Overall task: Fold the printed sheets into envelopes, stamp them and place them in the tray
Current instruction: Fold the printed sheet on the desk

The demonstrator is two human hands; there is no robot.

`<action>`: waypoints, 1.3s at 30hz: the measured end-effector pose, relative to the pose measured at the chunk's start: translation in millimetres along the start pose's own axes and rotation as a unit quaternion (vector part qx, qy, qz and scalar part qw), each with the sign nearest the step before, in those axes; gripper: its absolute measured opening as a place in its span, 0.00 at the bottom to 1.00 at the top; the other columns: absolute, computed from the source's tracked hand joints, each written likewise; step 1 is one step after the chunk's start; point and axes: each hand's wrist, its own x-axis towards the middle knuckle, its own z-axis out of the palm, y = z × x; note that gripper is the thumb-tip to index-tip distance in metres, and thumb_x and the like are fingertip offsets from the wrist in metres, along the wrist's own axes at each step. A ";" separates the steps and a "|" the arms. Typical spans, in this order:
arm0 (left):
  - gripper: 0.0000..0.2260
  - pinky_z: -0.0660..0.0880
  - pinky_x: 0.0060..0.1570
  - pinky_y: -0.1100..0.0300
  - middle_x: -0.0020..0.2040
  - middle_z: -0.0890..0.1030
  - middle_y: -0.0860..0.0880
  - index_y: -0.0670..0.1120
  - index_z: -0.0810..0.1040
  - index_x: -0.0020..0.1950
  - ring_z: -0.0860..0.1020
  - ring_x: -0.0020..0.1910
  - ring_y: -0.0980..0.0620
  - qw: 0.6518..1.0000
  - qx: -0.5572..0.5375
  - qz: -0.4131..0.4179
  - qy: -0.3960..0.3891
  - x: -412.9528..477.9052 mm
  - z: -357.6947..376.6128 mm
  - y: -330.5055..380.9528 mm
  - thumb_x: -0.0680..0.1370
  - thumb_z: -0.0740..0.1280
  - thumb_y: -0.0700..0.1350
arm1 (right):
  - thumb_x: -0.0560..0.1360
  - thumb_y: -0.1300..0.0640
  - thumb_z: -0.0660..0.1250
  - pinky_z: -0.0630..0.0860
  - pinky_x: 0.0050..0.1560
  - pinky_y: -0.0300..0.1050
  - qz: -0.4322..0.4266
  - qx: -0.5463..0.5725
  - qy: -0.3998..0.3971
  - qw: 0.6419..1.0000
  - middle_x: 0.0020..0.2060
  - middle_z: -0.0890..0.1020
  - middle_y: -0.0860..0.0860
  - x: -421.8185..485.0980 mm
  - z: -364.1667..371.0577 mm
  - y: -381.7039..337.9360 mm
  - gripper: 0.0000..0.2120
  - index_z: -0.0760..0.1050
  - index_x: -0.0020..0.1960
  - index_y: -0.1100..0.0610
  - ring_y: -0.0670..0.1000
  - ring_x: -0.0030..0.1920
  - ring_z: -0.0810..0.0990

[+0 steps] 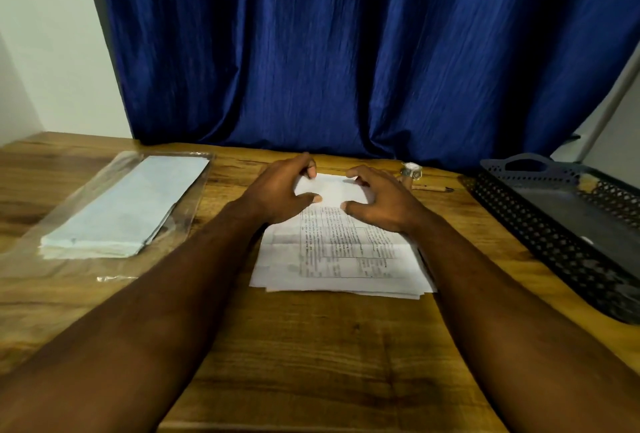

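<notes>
Sheets (341,259) lie stacked at the centre of the table (311,346). The left hand (277,190) and right hand (379,202), fingers curled, each pinch the far end of the top sheet (332,190), turned back toward the person: the first fold looks barely begun. Envelopes (128,204) wait in plastic wrap (197,190) at left. What looks like the stamp (411,169) stands beside the right hand. The tray (540,224), at right, shows no envelope, so nearly everything remains.

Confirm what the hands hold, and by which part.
Both hold the top printed sheet by its far end, folded back toward the person: left hand at the left side, right hand at the right.
</notes>
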 end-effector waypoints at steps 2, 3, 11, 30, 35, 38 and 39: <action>0.20 0.77 0.53 0.53 0.53 0.80 0.58 0.58 0.73 0.58 0.78 0.52 0.55 0.999 -0.017 0.010 0.050 0.9 -4.3 4.2 0.74 0.80 0.48 | 0.68 0.32 0.71 0.71 0.70 0.63 -0.012 0.005 0.036 0.999 0.63 0.78 0.44 1.5 -2.2 0.5 0.31 0.74 0.67 0.43 0.51 0.66 0.75; 0.21 0.77 0.53 0.56 0.54 0.80 0.58 0.57 0.74 0.60 0.78 0.54 0.56 0.997 -0.018 0.015 0.067 2.0 -6.7 5.7 0.73 0.80 0.47 | 0.68 0.32 0.71 0.72 0.69 0.62 -0.014 -0.005 0.049 0.999 0.63 0.79 0.46 2.0 -3.8 -0.4 0.31 0.74 0.67 0.44 0.52 0.66 0.75; 0.06 0.77 0.47 0.56 0.49 0.82 0.55 0.52 0.85 0.53 0.79 0.48 0.55 0.993 0.084 0.051 0.067 2.5 -6.9 9.2 0.77 0.75 0.44 | 0.75 0.51 0.73 0.53 0.54 0.48 -0.078 -0.130 0.159 0.976 0.48 0.79 0.41 1.0 -11.6 -5.4 0.06 0.80 0.51 0.45 0.47 0.52 0.77; 0.13 0.77 0.49 0.51 0.49 0.80 0.51 0.50 0.80 0.50 0.77 0.49 0.51 0.996 0.062 0.034 -0.051 -0.2 12.5 -8.2 0.79 0.70 0.59 | 0.89 0.49 0.51 0.45 0.83 0.62 0.004 -0.040 -0.068 0.997 0.82 0.68 0.49 -9.1 11.8 -44.1 0.23 0.68 0.81 0.50 0.51 0.82 0.63; 0.08 0.76 0.52 0.51 0.52 0.78 0.50 0.48 0.78 0.51 0.76 0.53 0.48 0.996 0.067 0.033 -0.043 0.0 14.6 -8.7 0.79 0.72 0.51 | 0.90 0.46 0.47 0.37 0.83 0.62 -0.001 -0.061 -0.155 0.986 0.86 0.53 0.46 -6.1 23.1 -56.1 0.26 0.54 0.87 0.47 0.47 0.85 0.48; 0.11 0.76 0.55 0.49 0.53 0.78 0.51 0.50 0.78 0.53 0.75 0.54 0.49 0.995 0.084 0.021 -0.045 1.2 15.8 -8.2 0.79 0.71 0.56 | 0.90 0.46 0.47 0.35 0.82 0.64 0.032 -0.081 -0.172 0.981 0.86 0.49 0.44 -2.5 15.9 -47.1 0.26 0.52 0.87 0.47 0.45 0.85 0.45; 0.11 0.76 0.56 0.48 0.53 0.78 0.51 0.50 0.78 0.53 0.75 0.54 0.49 0.995 0.086 0.018 -0.044 1.5 16.0 -8.0 0.79 0.71 0.57 | 0.90 0.45 0.46 0.34 0.82 0.64 0.042 -0.086 -0.180 0.979 0.86 0.48 0.43 -1.0 13.0 -42.4 0.26 0.50 0.87 0.46 0.45 0.85 0.44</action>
